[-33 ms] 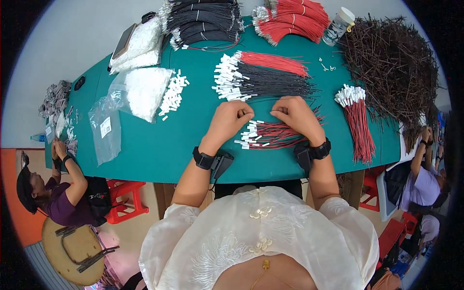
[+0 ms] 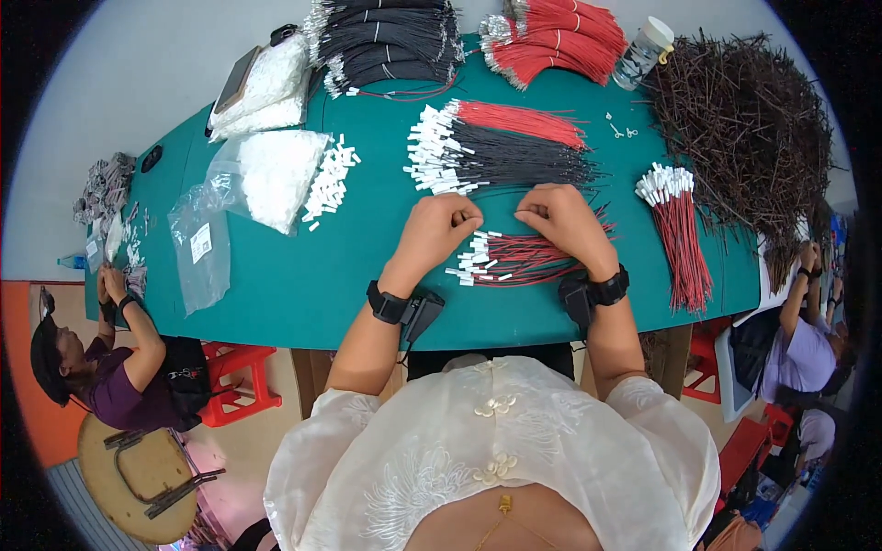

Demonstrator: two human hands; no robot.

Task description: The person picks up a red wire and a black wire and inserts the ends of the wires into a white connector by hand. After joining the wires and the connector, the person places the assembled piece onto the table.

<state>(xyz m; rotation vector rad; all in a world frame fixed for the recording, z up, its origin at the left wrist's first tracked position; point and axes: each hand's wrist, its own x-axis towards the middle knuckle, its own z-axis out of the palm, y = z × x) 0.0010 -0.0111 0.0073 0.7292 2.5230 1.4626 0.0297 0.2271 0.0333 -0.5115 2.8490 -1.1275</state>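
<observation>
My left hand (image 2: 443,225) is closed in a pinch, thumb against fingertips, just below the row of white-ended black wires (image 2: 524,158). Facing it across a small gap, my right hand (image 2: 560,220) is pinched as well. Whatever the fingertips hold, if anything, is too small to make out. Under and beside the right hand lies a loose bunch of red and black wires with white connectors (image 2: 478,262), partly covered by that hand and wrist. A row of red wires (image 2: 524,119) lies beyond the black ones. Each wrist wears a black strapped device.
To the left are loose white connectors (image 2: 328,188) and a bag of connectors (image 2: 276,174). A bundle of red-black wires (image 2: 680,243) and a brown wire heap (image 2: 744,129) lie right. Black bundles (image 2: 390,41), red bundles (image 2: 556,46) and a bottle (image 2: 643,53) stand behind. Other people sit at both sides.
</observation>
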